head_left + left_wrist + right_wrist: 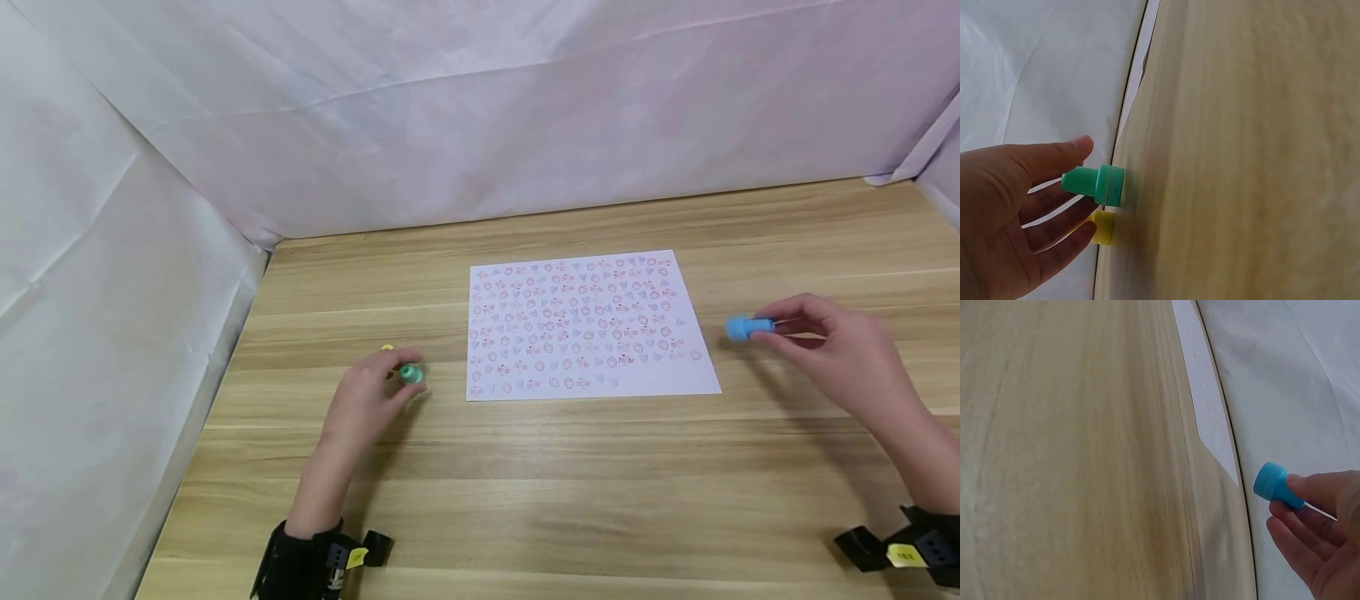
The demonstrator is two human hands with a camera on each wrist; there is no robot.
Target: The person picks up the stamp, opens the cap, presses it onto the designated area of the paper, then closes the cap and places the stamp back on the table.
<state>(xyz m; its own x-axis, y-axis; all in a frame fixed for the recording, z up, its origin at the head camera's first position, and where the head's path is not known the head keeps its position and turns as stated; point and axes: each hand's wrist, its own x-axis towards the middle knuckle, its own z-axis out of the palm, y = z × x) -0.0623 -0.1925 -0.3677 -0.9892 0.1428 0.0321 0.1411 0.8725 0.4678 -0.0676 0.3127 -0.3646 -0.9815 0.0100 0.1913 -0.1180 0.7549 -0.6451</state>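
Observation:
In the head view, my right hand (840,346) holds a blue toy stamp (738,328) by its narrow handle, pinched between thumb and fingers. The right wrist view shows the stamp's (1269,481) wide end pointing away from the palm, above the table. At the left, my left hand (365,400) has its thumb and fingers spread around a green stamp (411,374). This stamp (1107,185) stands wide end down on the wood, the thumb a little off its side. A yellow stamp (1104,227) stands close behind, partly hidden by the fingers.
A white sheet of paper (660,379) with rows of small red and bluish prints lies between the hands on the wooden table (570,492). Pale cloth (480,117) hangs along the table's back edge and its left side.

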